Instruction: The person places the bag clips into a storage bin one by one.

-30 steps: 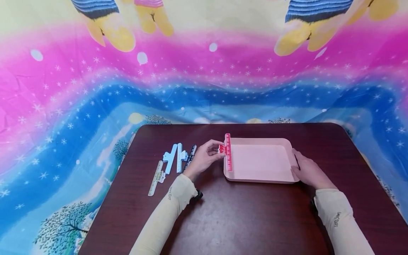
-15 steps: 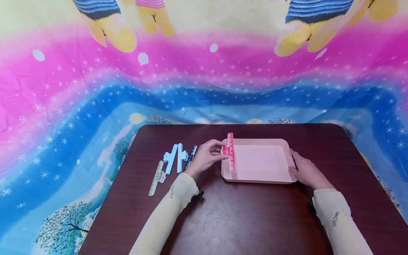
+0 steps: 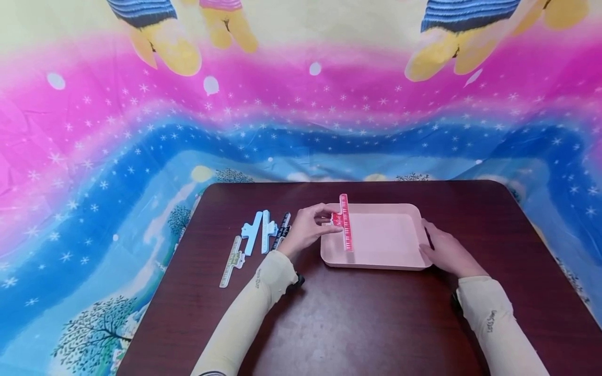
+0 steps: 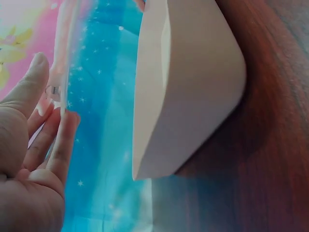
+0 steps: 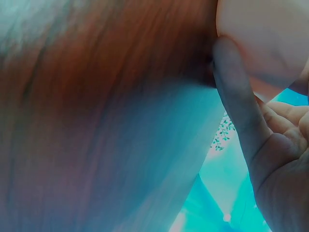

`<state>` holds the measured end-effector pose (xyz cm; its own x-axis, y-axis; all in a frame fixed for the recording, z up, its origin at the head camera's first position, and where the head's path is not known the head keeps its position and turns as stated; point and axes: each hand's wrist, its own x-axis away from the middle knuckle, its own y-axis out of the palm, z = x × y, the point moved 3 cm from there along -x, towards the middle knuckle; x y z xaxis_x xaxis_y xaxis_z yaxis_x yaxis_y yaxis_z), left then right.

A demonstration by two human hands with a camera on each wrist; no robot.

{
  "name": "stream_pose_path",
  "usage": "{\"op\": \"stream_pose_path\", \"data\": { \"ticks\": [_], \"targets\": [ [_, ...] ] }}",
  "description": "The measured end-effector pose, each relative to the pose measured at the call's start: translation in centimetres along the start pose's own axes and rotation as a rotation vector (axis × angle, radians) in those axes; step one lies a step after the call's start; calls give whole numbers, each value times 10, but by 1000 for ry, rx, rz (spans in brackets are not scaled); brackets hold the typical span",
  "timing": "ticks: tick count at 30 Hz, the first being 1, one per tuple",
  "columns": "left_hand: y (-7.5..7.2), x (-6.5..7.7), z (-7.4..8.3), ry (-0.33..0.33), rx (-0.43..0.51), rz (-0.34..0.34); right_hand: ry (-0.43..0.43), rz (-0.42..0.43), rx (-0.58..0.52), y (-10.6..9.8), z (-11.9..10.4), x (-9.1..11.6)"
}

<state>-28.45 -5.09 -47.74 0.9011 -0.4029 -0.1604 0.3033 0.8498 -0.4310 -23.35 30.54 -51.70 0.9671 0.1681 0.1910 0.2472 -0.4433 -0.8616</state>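
In the head view my left hand (image 3: 308, 228) pinches a long-jawed red clip (image 3: 345, 222) with a piano-key pattern by its handle. The clip hangs upright over the left end of a shallow pink tray (image 3: 385, 235). Edge-on, the same clip (image 4: 63, 43) shows pale in the left wrist view, with fingers behind it and a gap to the tray wall (image 4: 203, 72). My right hand (image 3: 451, 250) holds the tray's right end. Its thumb (image 5: 236, 82) lies along the tray's outer wall (image 5: 260, 43) in the right wrist view; the other fingers are partly hidden.
Left of my left hand lie several similar clips: a pale gold one (image 3: 230, 261), a light blue one (image 3: 253, 233), a whitish blue one (image 3: 266, 231) and a black one (image 3: 284, 227), partly behind the hand. A printed cloth (image 3: 301, 120) hangs behind the dark wooden table (image 3: 357, 324).
The red clip has moved a little to the right with my left hand, further over the tray. My right hand and the tray have shifted left.
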Motion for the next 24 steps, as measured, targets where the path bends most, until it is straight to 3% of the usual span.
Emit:
{"op": "stream_pose_path", "data": {
  "ticks": [14,20,24],
  "targets": [
    [27,-36,34,91,-135,-69,-43,18,-3,5,-12,-3],
    [42,-54,46,130,-154,-91,-3,4,-8,7,-13,-4],
    [54,-63,50,122,-167,-122,28,-10,-11,7,-13,-5]
  ]
}}
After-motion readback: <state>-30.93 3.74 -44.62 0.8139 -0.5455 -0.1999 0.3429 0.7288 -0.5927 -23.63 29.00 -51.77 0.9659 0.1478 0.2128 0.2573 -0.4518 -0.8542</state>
